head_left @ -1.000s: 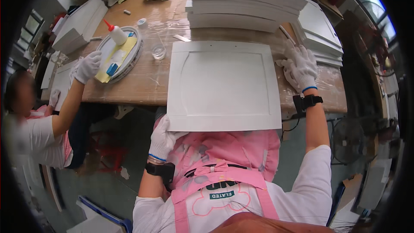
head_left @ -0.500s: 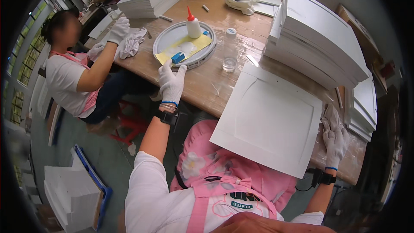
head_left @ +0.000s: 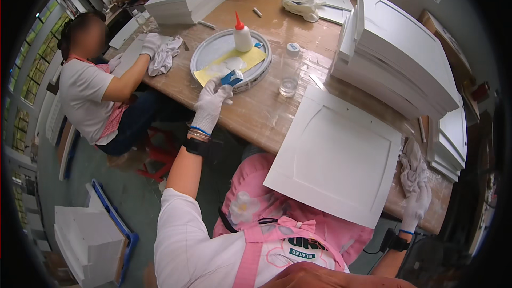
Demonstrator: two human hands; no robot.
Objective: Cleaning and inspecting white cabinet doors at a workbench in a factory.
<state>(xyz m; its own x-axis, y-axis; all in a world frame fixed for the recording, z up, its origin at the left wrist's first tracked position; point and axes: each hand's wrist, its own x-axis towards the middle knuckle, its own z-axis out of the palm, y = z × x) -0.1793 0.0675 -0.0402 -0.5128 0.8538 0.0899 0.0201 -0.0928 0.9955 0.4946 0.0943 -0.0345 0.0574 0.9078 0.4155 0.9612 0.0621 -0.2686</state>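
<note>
A small blue block with whitish marks is pinched in my gloved left hand, raised over the near edge of a round grey lid. On the lid lies a yellow sheet with white paste spread on it, and a white squeeze bottle with a red nozzle stands there. My gloved right hand is closed on the lower end of a crumpled whitish rag by the table's right edge. Between my hands a white framed panel overhangs the near edge toward my lap.
A clear bottle with some liquid stands right of the lid. Tall stacks of white panels rise at the right, another stack at the far left. A co-worker in gloves sits at the left, handling a panel beside a cloth.
My left hand has picked the blue block up off the yellow sheet. My right hand has drawn nearer to me along the rag. The co-worker's raised hand has come down.
</note>
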